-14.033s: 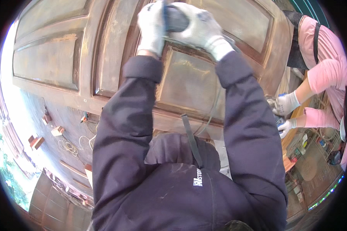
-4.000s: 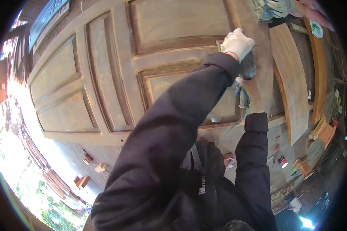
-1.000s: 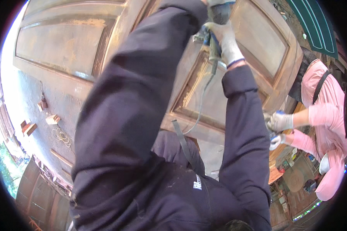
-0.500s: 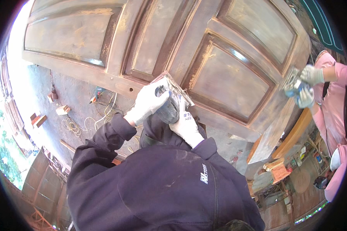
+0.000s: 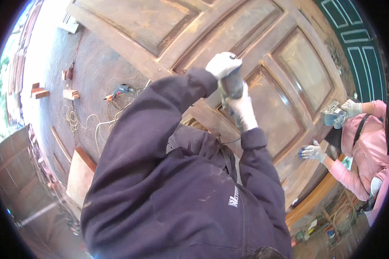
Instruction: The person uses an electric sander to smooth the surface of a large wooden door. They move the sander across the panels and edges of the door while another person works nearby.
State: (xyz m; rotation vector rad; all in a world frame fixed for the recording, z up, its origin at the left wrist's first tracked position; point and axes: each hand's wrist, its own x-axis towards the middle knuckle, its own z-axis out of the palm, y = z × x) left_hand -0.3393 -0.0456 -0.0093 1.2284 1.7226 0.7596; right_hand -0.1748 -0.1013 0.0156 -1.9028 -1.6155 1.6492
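A dark handheld power sander [image 5: 232, 84] is on the brown panelled wooden door [image 5: 212, 47], near the raised moulding between panels. My left hand [image 5: 223, 64], in a white glove, is closed over the sander's far end. In a white glove too, my right hand [image 5: 243, 108] grips its near end. The sander's underside is hidden from view. Both my arms, in dark sleeves, reach forward over the door's near edge.
At the right, a co-worker in pink holds another sander [image 5: 334, 115] with one gloved hand; their other gloved hand [image 5: 313, 152] lies on the door. A power drill [image 5: 123, 89], cables [image 5: 72, 118] and wood blocks [image 5: 71, 94] lie on the floor at left. A green door [image 5: 354, 47] stands behind.
My hands have moved forward and right with the sander, farther over the door. The view has turned. The co-worker has taken one hand off their sander and put it on the door.
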